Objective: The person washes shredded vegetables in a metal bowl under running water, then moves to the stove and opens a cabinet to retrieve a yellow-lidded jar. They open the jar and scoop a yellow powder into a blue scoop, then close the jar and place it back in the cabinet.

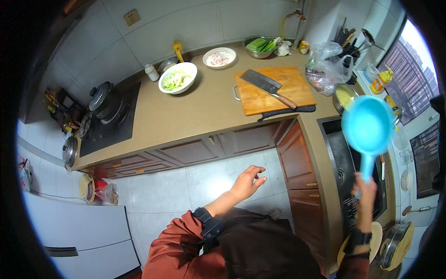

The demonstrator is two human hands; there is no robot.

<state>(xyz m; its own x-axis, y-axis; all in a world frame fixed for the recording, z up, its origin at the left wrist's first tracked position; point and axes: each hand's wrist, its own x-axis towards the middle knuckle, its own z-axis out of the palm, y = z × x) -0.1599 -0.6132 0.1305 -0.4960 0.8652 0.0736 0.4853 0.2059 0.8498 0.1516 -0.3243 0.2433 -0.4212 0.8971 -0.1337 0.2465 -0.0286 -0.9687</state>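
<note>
My right hand (366, 190) grips the handle of a light-blue plastic water ladle (367, 123), blurred by motion, above the dark sink (339, 157). The ladle's bowl hides part of the sink and of what stands behind it. My left hand (248, 183) hangs over the floor in front of the cabinets, fingers apart and holding nothing. Beside the ladle is a metal bowl (343, 97) with something pale yellow in it. A wooden cutting board (251, 101) lies on the counter, with a cleaver (261, 81) across it.
White bowls of cut vegetables (176, 80) and sliced meat (218, 59) stand toward the wall, near a metal bowl of greens (259, 47). A plastic bag (324, 69) fills the counter corner. A lidded pot (102, 101) sits on the stove (118, 134) at left. A refrigerator (80, 226) stands lower left.
</note>
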